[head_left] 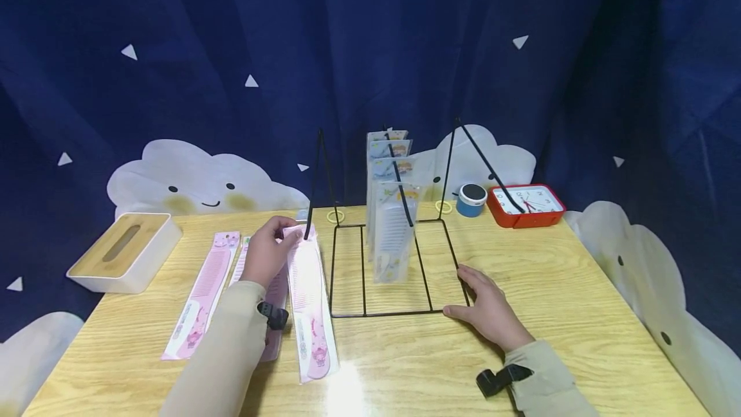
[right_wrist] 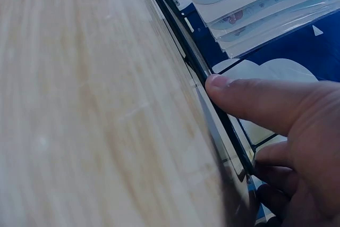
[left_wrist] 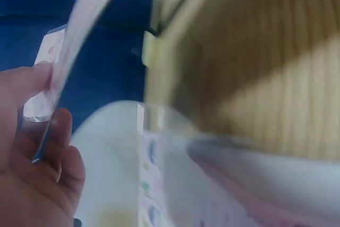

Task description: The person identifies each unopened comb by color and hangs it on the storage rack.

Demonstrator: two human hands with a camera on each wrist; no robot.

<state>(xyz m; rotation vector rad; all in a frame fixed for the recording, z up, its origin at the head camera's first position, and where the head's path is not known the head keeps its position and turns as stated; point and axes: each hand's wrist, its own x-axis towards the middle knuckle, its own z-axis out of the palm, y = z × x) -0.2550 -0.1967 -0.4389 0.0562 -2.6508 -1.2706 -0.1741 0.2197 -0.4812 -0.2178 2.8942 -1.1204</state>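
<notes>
My left hand point(head_left: 269, 251) pinches the top end of a packaged pink comb point(head_left: 309, 307), whose clear sleeve slants down toward the front of the table. The sleeve's top overlaps the tip of the left arm of a black wire rack point(head_left: 399, 312). In the left wrist view, thumb and fingers point(left_wrist: 37, 78) grip the sleeve's edge. Several packaged light-blue combs point(head_left: 393, 237) hang one behind another on the rack's middle arm. At the front right corner of the rack, my right hand point(head_left: 485, 307) holds the base, thumb against the front bar and fingers at the side bar.
Two more pink combs, one point(head_left: 202, 295) at the left and another point(head_left: 274, 314) partly under my left arm, lie on the table. A tissue box point(head_left: 124, 253) stands far left. Behind the rack's right are a blue speaker point(head_left: 471, 201) and a red clock point(head_left: 525, 206).
</notes>
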